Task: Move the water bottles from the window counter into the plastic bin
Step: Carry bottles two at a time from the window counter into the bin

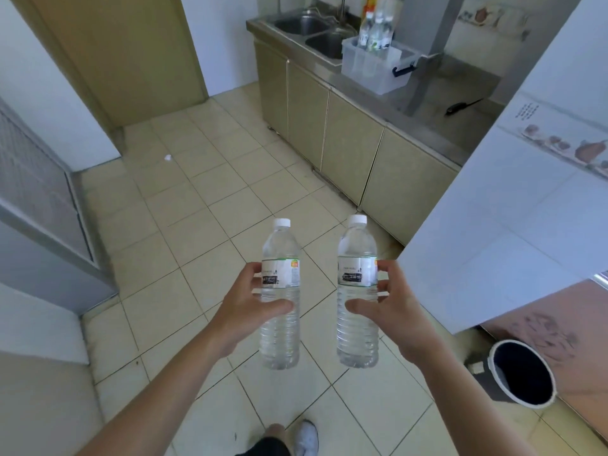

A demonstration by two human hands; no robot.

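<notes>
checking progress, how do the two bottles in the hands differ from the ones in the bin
The left bottle and right bottle are held over the tiled floor, one in the left hand and one in the right hand; the binned bottles stand in the bin on the counter. All look clear, upright and white-labelled.

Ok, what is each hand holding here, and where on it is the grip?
The left hand holds one water bottle around its labelled middle; the right hand holds a second water bottle at the same height. Both bottles are upright.
</notes>
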